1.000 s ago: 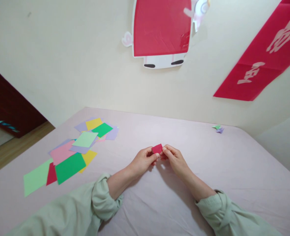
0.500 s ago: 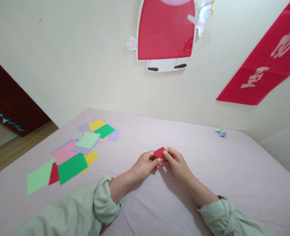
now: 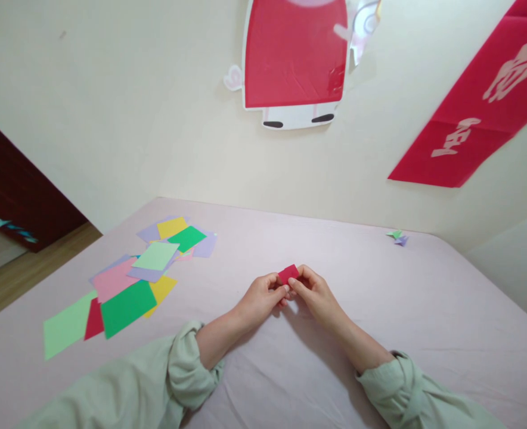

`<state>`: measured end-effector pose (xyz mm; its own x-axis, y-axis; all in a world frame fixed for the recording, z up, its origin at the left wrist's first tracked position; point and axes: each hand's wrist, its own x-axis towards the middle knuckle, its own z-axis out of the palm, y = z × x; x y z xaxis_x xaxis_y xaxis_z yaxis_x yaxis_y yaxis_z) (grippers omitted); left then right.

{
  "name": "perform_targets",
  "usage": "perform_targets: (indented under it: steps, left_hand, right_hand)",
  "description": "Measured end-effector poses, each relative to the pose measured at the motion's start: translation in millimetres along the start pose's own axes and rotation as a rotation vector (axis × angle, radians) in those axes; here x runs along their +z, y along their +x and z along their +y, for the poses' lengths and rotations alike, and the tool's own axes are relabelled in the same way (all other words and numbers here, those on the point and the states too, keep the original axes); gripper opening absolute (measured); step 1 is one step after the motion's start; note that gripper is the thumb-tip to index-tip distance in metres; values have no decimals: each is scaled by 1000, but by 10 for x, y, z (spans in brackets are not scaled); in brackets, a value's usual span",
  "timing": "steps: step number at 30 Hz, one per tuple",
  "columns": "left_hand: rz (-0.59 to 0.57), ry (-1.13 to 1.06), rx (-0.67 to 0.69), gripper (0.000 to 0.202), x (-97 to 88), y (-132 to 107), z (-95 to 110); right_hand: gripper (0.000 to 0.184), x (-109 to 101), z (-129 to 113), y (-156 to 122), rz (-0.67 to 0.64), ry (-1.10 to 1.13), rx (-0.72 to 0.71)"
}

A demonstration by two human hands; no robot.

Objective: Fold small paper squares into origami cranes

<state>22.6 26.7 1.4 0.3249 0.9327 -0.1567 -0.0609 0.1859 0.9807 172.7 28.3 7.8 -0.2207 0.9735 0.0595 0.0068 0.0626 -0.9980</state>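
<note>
Jutting up between the left grip (image 3: 262, 295) and right grip (image 3: 318, 294), the red paper (image 3: 288, 273) is pinched by both.

The lower part of the small, folded crimson paper (image 3: 288, 272) is hidden behind the left hand (image 3: 260, 298) and the right hand (image 3: 319, 293), and its creases (if they show at all) are too small to tell. A flat crimson paper sheet (image 3: 94, 320) lies partly covered by a dark green rectangular paper sheet (image 3: 128, 308). The picture's top edge cuts off the red-bodied cartoon wall sticker (image 3: 296, 56), and its top and right edges cut the long red banner with pale lettering (image 3: 469, 125).
</note>
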Motion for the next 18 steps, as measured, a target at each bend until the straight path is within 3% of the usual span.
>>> perform_targets:
  steps: [4,8,10,18]
  left_hand:
    - [9,102,92,7,-27,-13,7]
    - [129,311,353,18,-87,-32,67]
    - [135,404,436,23,-110,-39,103]
    - [63,540,518,18,-138,-41,160]
  right_hand:
    - [24,-28,12,28,58,-1,2]
    - [24,-58,24,33,54,76,96]
    - [25,-47,9,21,18,136,157]
    - [28,-36,3,-2,-4,248,226]
